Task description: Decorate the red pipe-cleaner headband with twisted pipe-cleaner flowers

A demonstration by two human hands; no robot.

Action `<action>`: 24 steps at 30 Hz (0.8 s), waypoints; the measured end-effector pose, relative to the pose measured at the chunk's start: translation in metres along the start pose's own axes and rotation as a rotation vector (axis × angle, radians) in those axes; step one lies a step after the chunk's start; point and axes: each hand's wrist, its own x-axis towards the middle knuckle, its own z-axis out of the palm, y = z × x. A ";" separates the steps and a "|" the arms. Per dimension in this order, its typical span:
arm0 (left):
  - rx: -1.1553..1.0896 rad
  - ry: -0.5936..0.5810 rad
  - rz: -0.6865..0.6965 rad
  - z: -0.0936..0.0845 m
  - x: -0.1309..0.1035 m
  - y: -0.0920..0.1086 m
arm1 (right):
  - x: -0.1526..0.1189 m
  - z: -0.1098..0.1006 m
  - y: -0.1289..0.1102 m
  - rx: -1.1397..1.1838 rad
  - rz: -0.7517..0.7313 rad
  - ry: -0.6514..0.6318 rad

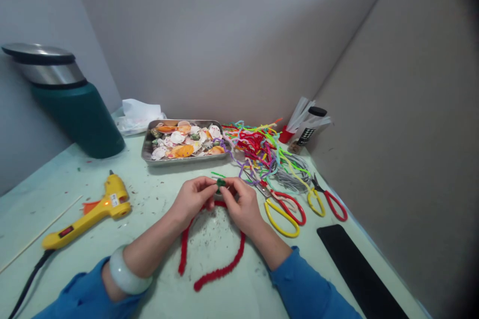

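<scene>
My left hand (pixel 195 199) and my right hand (pixel 241 202) meet above the middle of the table. Their fingertips pinch a small dark green piece (pixel 220 182) between them; it looks like a curled bit of pipe cleaner, partly covered by the fingers. Below my wrists, a fuzzy red pipe cleaner (pixel 224 270) lies bent in an open loop, its upper stretch partly hidden by my hands. Just beyond my fingers is a short bright green strand (pixel 217 175). Scissors with one yellow and one red handle (pixel 281 229) lie to the right of my right hand.
A metal tray (pixel 187 161) of painted shells stands behind, beside a heap of coloured pipe cleaners (pixel 258 144). On the left are a yellow glue gun (pixel 88 214), a thin stick (pixel 41 234) and a green bottle (pixel 80 119). Smaller scissors (pixel 335 205) and a black strip (pixel 359 269) lie right.
</scene>
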 end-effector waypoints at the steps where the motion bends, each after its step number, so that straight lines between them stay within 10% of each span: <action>1: 0.010 0.008 0.001 0.000 0.000 -0.001 | 0.000 0.000 0.000 0.002 -0.001 0.001; 24: 0.183 0.081 0.134 0.002 0.004 -0.015 | 0.001 0.006 -0.002 0.189 0.283 0.070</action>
